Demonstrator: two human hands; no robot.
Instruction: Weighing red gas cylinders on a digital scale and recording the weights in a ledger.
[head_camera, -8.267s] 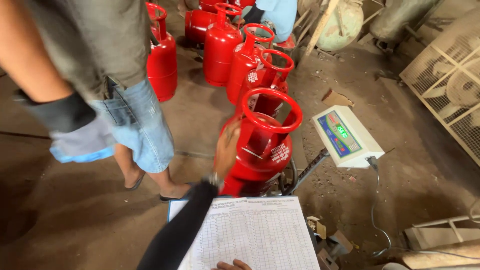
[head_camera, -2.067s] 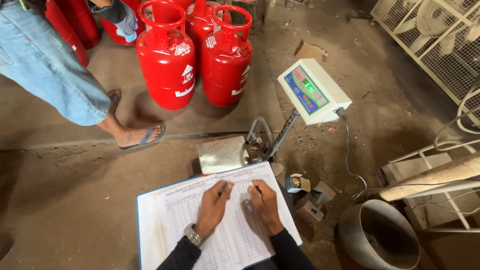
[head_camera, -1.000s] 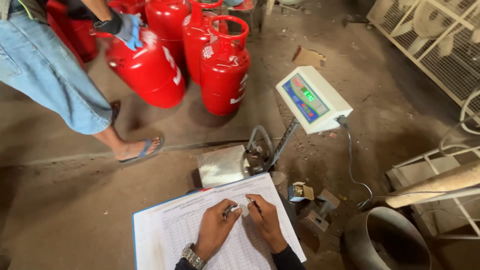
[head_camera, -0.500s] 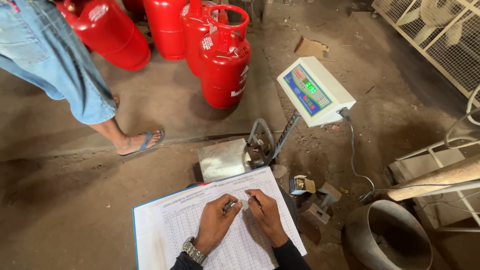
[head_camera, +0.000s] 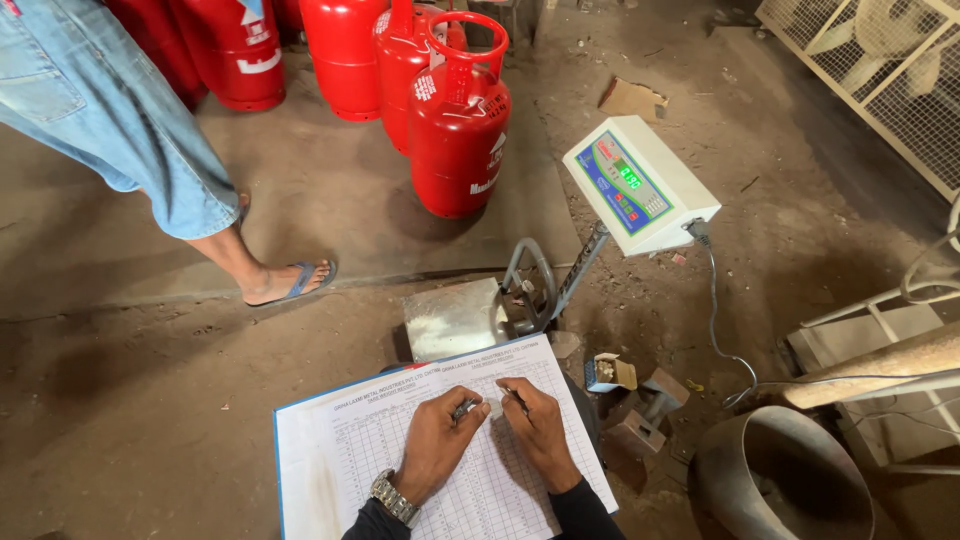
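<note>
Just pen (head_camera: 519, 402) between right fingers (head_camera: 527, 412)

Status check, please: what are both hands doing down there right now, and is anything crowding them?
Left hand and right hand on record sheet, pen in right. Scale platform bare. Co-worker's leg nearby.

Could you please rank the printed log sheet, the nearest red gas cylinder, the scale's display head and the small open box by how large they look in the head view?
1. Printed log sheet, though it lies nearest the camera.
2. Nearest red gas cylinder.
3. Scale's display head.
4. Small open box.
</note>
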